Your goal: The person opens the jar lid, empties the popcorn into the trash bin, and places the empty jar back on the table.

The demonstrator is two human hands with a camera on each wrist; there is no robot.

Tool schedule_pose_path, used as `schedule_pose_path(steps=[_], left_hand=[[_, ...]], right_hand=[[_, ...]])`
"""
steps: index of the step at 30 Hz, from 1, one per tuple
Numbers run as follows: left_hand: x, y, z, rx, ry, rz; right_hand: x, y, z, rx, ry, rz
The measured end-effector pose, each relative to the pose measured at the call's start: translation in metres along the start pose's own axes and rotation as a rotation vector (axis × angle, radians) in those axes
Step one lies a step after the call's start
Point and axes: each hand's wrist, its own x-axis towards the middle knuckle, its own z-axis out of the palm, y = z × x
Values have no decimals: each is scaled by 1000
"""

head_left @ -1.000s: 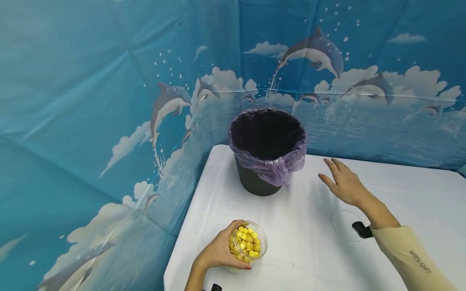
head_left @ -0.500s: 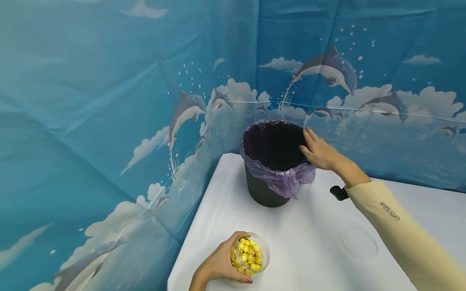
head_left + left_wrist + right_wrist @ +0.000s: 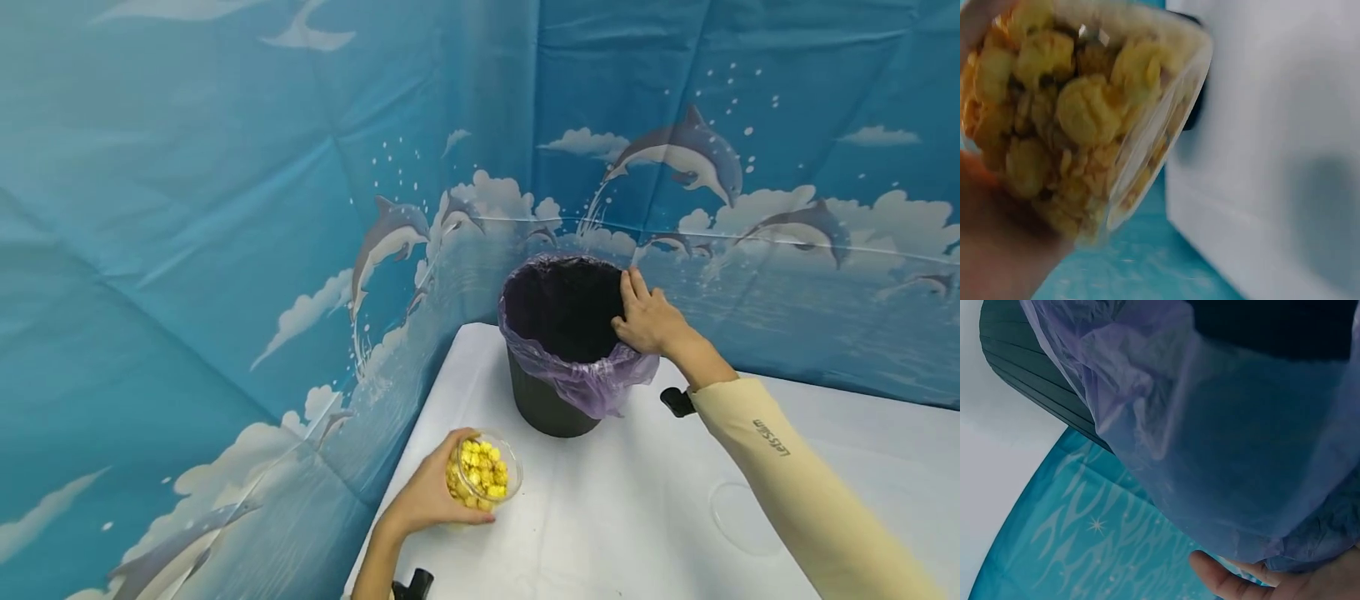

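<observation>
My left hand (image 3: 427,492) grips a clear plastic jar (image 3: 512,475) from its left side, low over the white table. Yellow popcorn (image 3: 480,468) fills the jar, whose mouth tilts toward the bin. Close up in the left wrist view, the popcorn (image 3: 1085,112) shows through the jar wall. At the right side of the trash can (image 3: 551,404), my right hand (image 3: 651,323) holds the rim over the purple liner bag (image 3: 592,383). From the right wrist view, the fingers (image 3: 1222,575) are at the liner's edge, partly hidden by the film.
A clear round lid (image 3: 746,518) lies flat on the white table (image 3: 585,517), under the right forearm. Blue dolphin-print curtains (image 3: 285,208) enclose the left and back sides. The bin stands near the table's back left corner.
My right hand has swung left from above the table onto the bin's rim. Lately the left hand has moved the popcorn jar forward and left, nearer the bin. The head view has shifted.
</observation>
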Motion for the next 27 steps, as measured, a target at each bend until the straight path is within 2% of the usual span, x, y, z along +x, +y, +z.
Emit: schedule_pose_path(steps=[3, 6, 8, 11, 14, 18, 23, 27], left_hand=[[23, 24, -22, 33, 160, 57], [48, 51, -45, 52, 294, 119], [64, 69, -59, 92, 359, 153], [88, 95, -76, 217, 418, 200], [110, 117, -86, 356, 425, 242], [140, 142, -90, 513, 393, 304], [171, 165, -87, 726, 309, 345], [190, 181, -81, 954, 232, 379]], right_hand=[[-1, 1, -1, -1, -3, 11], [-1, 1, -2, -7, -14, 20], [-2, 1, -2, -10, -18, 24], [-2, 2, -2, -12, -21, 21], [-2, 2, -2, -12, -17, 23], [-1, 2, -2, -16, -17, 38], [-1, 2, -1, -18, -16, 46], [-1, 1, -1, -14, -18, 47]])
